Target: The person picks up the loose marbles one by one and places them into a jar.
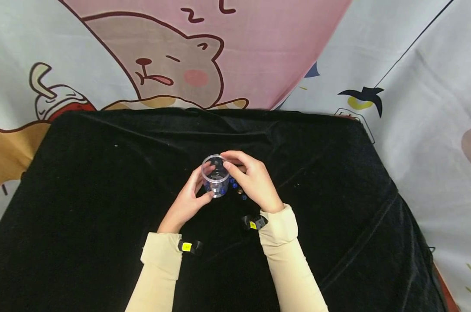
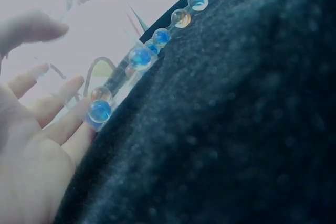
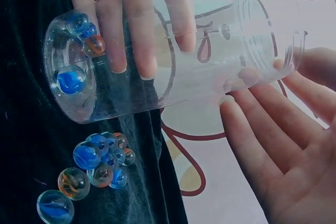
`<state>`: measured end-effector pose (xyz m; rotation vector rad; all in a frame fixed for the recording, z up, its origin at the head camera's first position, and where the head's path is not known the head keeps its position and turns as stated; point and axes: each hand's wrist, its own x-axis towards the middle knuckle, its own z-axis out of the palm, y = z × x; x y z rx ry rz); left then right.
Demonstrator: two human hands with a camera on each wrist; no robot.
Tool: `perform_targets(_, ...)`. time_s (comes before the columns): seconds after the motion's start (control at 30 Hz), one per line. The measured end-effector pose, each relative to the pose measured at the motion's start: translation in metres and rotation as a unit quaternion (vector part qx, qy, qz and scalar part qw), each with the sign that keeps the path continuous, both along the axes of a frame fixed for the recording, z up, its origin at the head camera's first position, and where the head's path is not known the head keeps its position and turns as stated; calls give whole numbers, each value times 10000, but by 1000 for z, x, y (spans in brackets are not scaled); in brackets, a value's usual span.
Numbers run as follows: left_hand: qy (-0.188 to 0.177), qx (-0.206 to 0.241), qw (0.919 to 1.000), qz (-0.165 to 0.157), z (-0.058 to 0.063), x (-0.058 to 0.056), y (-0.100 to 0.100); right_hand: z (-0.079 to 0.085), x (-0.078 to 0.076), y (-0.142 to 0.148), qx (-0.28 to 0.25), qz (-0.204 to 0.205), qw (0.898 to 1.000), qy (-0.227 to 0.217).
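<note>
Clear plastic jar (image 1: 216,186) stands upright on the black cloth (image 1: 102,216), approx. midway btwn its L & R edges and well in from the far edge. Long axis vertical, open mouth up, base down on the cloth; the R wrist view is tipped, so there it lies sideways w/ mouth to the R. Jar's see-through, w/ straight round walls, a ridged neck under the rim and faint glare. A few marbles inside (image 3: 71,80), mostly blue plus an orange one, sit at the bottom.

L hand (image 1: 188,203) grips the jar low: fingers slightly spread along the wall, thumb on the near side. R hand (image 1: 254,180) is up by the rim, fingers a bit apart, tips at the jar; can't tell if thumb & index pinch anything.

Loose marbles (image 3: 105,156), blue & orange swirls in clear glass, cluster on the cloth just beside the jar's R side, under the R hand. Cream sleeves (image 1: 163,255) on both arms; cartoon backdrop (image 1: 286,26) beyond the cloth's far edge.
</note>
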<state>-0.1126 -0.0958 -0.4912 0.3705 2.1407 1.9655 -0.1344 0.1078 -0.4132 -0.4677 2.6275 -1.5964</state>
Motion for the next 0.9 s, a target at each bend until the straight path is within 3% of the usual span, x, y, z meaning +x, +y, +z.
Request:
perform_targets(0.27, -254, 9, 9997, 42, -1, 0, -1, 0, 0, 1, -4, -12, 10000, -92)
perform_targets(0.7, -189, 40, 9995, 267, -3, -3, 0, -3, -3, 8, -221, -173, 9996, -73)
perform_targets(0.8, -176, 64, 9993, 321, -3, -3, 0, -5, -6, 13, -26, -279, 9995, -161)
perform_targets(0.9, -216, 69, 9992, 343, -3, -3, 0, -7, -8, 20, 489, -312, 9978, -317)
